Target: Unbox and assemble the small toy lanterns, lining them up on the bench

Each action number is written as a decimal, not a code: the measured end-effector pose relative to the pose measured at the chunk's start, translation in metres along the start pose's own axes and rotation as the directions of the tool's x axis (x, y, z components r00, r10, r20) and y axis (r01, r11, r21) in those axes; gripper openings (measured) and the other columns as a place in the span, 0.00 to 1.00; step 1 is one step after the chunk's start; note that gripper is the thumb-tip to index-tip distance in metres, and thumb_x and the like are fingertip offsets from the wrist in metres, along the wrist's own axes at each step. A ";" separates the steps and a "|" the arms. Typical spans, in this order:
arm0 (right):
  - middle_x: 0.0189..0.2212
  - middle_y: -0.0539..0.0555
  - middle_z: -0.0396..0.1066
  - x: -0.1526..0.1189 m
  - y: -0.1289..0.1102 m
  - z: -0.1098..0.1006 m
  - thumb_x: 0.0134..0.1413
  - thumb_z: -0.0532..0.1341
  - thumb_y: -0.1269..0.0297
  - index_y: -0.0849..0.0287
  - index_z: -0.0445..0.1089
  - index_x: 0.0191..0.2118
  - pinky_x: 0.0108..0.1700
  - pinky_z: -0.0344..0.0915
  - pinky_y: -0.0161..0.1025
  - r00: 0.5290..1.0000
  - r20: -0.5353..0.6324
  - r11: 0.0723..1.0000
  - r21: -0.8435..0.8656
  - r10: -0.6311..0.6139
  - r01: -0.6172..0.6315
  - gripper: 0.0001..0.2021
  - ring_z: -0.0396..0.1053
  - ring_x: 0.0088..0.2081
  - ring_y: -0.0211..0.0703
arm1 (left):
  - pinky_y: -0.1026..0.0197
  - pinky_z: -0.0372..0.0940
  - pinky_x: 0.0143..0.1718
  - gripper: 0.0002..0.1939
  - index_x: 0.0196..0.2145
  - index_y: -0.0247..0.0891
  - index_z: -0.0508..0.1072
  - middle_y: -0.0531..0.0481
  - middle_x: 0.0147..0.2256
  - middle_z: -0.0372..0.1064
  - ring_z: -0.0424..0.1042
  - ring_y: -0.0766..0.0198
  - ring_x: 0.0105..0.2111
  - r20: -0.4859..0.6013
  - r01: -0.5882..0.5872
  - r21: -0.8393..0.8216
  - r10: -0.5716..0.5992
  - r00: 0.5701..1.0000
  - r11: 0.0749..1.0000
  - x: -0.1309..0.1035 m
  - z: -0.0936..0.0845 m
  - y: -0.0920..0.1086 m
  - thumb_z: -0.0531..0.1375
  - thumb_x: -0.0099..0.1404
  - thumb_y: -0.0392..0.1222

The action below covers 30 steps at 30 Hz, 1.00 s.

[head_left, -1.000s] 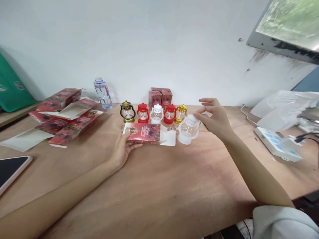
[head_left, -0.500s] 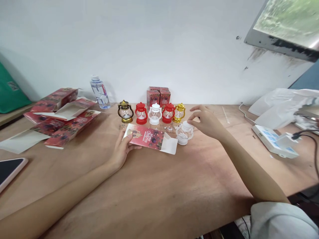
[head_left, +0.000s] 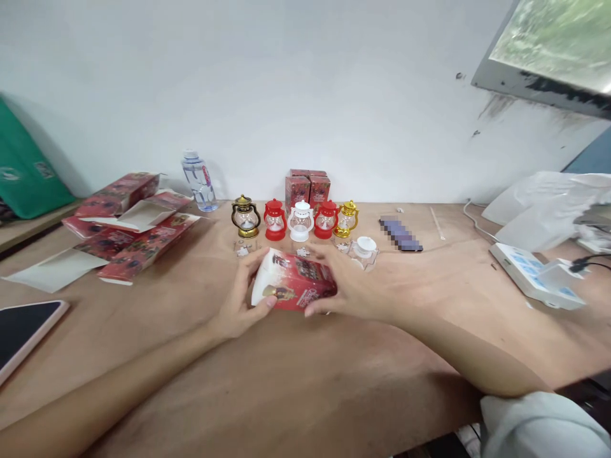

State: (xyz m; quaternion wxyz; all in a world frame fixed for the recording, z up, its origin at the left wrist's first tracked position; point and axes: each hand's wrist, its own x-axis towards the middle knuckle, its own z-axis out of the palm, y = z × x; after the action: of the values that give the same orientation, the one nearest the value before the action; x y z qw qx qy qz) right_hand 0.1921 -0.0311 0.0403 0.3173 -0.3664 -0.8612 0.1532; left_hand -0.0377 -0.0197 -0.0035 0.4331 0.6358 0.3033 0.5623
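A red printed box (head_left: 298, 280) is held up over the middle of the table, its sides now spread into a box shape. My left hand (head_left: 243, 296) grips its left end, thumb on the front face. Around the right end is my right hand (head_left: 346, 286), which covers that end. Just behind my right hand stands a white lantern (head_left: 366, 249), partly hidden by it. Behind the box several small lanterns stand in a row: a bronze one (head_left: 245, 217), a red one (head_left: 275, 220), a white one (head_left: 300, 221), another red one (head_left: 326, 220) and a gold one (head_left: 347, 219).
Flattened red boxes (head_left: 147, 245) pile at the left, near a water bottle (head_left: 199, 181) and a tablet (head_left: 28, 334). Small red boxes (head_left: 308, 187) stand against the wall. On the right lie a phone (head_left: 401, 233), a power strip (head_left: 534, 275) and white plastic (head_left: 544, 203).
My right hand has moved left from beside the white lantern and taken hold of the box's right end. The flat box has opened out and turned. The phone has come into view.
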 end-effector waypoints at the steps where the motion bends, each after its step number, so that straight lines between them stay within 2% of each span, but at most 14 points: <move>1: 0.58 0.59 0.60 -0.002 0.003 0.008 0.37 0.70 0.46 0.48 0.48 0.63 0.57 0.58 0.55 0.999 0.029 1.000 0.022 -0.020 0.020 0.48 0.60 0.58 0.60 | 0.46 0.58 0.56 0.35 0.47 0.41 0.68 0.42 0.49 0.67 0.64 0.45 0.52 0.009 0.002 0.012 -0.002 1.000 1.000 0.003 -0.002 0.005 0.71 0.39 0.37; 4: 0.59 0.61 0.58 -0.008 0.015 0.028 0.36 0.71 0.48 0.49 0.46 0.64 0.59 0.56 0.57 0.999 -0.028 0.998 0.058 -0.031 0.033 0.50 0.58 0.60 0.61 | 0.42 0.56 0.58 0.36 0.43 0.43 0.72 0.44 0.45 0.70 0.66 0.42 0.50 0.107 -0.047 0.177 0.028 0.994 0.983 0.013 -0.008 0.027 0.72 0.32 0.36; 8: 0.57 0.61 0.59 -0.023 0.026 0.051 0.41 0.70 0.52 0.49 0.45 0.63 0.59 0.58 0.55 0.974 -0.225 0.985 0.162 -0.023 0.060 0.46 0.59 0.59 0.58 | 0.40 0.56 0.56 0.33 0.41 0.43 0.75 0.46 0.40 0.73 0.70 0.42 0.46 0.298 -0.243 0.429 0.117 0.947 0.870 0.019 -0.011 0.067 0.73 0.33 0.41; 10: 0.58 0.60 0.59 -0.030 0.029 0.061 0.44 0.68 0.55 0.48 0.44 0.63 0.58 0.61 0.54 0.970 -0.244 0.969 0.233 -0.019 0.077 0.44 0.60 0.58 0.57 | 0.40 0.57 0.55 0.26 0.38 0.45 0.76 0.47 0.39 0.74 0.72 0.44 0.43 0.363 -0.358 0.480 0.190 0.912 0.801 0.017 -0.009 0.086 0.73 0.36 0.44; 12: 0.58 0.58 0.60 -0.035 0.032 0.068 0.44 0.68 0.57 0.47 0.44 0.63 0.56 0.63 0.54 0.977 -0.206 0.961 0.256 -0.052 0.105 0.42 0.63 0.56 0.58 | 0.40 0.58 0.53 0.19 0.32 0.47 0.76 0.48 0.41 0.75 0.73 0.46 0.41 0.392 -0.410 0.501 0.222 0.893 0.762 0.014 -0.007 0.101 0.72 0.39 0.46; 14: 0.56 0.57 0.62 -0.036 0.032 0.072 0.44 0.68 0.58 0.46 0.46 0.62 0.55 0.64 0.56 0.980 -0.183 0.968 0.223 -0.075 0.116 0.41 0.64 0.55 0.59 | 0.40 0.58 0.53 0.16 0.30 0.47 0.75 0.48 0.42 0.74 0.72 0.45 0.43 0.369 -0.367 0.484 0.195 0.909 0.794 0.012 -0.006 0.110 0.72 0.40 0.46; 18: 0.53 0.59 0.65 -0.032 0.028 0.071 0.44 0.67 0.54 0.50 0.53 0.58 0.55 0.64 0.56 0.988 -0.146 0.982 0.177 -0.042 0.068 0.35 0.65 0.54 0.59 | 0.38 0.54 0.55 0.14 0.29 0.46 0.75 0.47 0.38 0.74 0.69 0.43 0.47 0.270 -0.177 0.338 0.085 0.959 0.924 0.010 -0.005 0.110 0.71 0.43 0.40; 20: 0.53 0.60 0.64 -0.031 0.026 0.070 0.46 0.67 0.54 0.51 0.53 0.58 0.55 0.64 0.55 0.990 -0.140 0.980 0.191 -0.029 0.056 0.35 0.65 0.54 0.57 | 0.39 0.54 0.55 0.13 0.30 0.45 0.75 0.47 0.37 0.74 0.69 0.43 0.47 0.253 -0.178 0.329 0.094 0.963 0.927 0.010 -0.005 0.106 0.71 0.43 0.39; 22: 0.53 0.61 0.63 -0.030 0.024 0.068 0.46 0.67 0.55 0.51 0.49 0.59 0.54 0.65 0.54 0.985 -0.168 0.977 0.199 -0.040 0.073 0.37 0.65 0.54 0.57 | 0.40 0.55 0.54 0.14 0.32 0.46 0.76 0.47 0.38 0.74 0.70 0.45 0.45 0.280 -0.270 0.423 0.159 0.947 0.865 0.009 -0.006 0.102 0.70 0.45 0.39; 23: 0.53 0.61 0.63 -0.030 0.024 0.067 0.46 0.67 0.56 0.51 0.46 0.60 0.53 0.65 0.54 0.982 -0.183 0.975 0.199 -0.057 0.094 0.39 0.65 0.54 0.57 | 0.41 0.57 0.53 0.14 0.34 0.47 0.77 0.48 0.38 0.73 0.71 0.46 0.43 0.305 -0.345 0.485 0.215 0.928 0.804 0.008 -0.007 0.100 0.70 0.47 0.39; 26: 0.53 0.61 0.62 -0.029 0.024 0.065 0.46 0.68 0.56 0.51 0.45 0.60 0.52 0.65 0.53 0.973 -0.191 0.963 0.213 -0.127 0.168 0.40 0.65 0.52 0.57 | 0.48 0.62 0.47 0.16 0.42 0.51 0.76 0.49 0.41 0.72 0.71 0.54 0.40 0.379 -0.557 0.624 0.412 0.829 0.548 0.006 -0.010 0.097 0.64 0.56 0.36; 28: 0.52 0.61 0.62 -0.028 0.024 0.064 0.45 0.68 0.55 0.53 0.47 0.58 0.52 0.65 0.53 0.976 -0.180 0.954 0.252 -0.122 0.166 0.39 0.66 0.51 0.56 | 0.54 0.65 0.43 0.17 0.45 0.49 0.74 0.48 0.43 0.70 0.70 0.59 0.40 0.401 -0.591 0.680 0.453 0.796 0.435 0.005 -0.010 0.098 0.58 0.61 0.33; 30: 0.52 0.63 0.61 -0.026 0.024 0.063 0.43 0.69 0.53 0.56 0.48 0.57 0.52 0.65 0.52 0.984 -0.163 0.940 0.322 -0.064 0.115 0.40 0.65 0.51 0.56 | 0.59 0.66 0.42 0.16 0.47 0.44 0.72 0.46 0.45 0.68 0.69 0.61 0.42 0.426 -0.583 0.710 0.418 0.802 0.395 0.003 -0.007 0.102 0.55 0.63 0.31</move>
State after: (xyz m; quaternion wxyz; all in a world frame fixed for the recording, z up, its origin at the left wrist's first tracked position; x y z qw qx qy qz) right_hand 0.1773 -0.0362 -0.0301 0.4447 -0.2790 -0.8128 0.2524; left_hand -0.0546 -0.0602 0.0893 -0.0749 0.8691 0.2802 0.4007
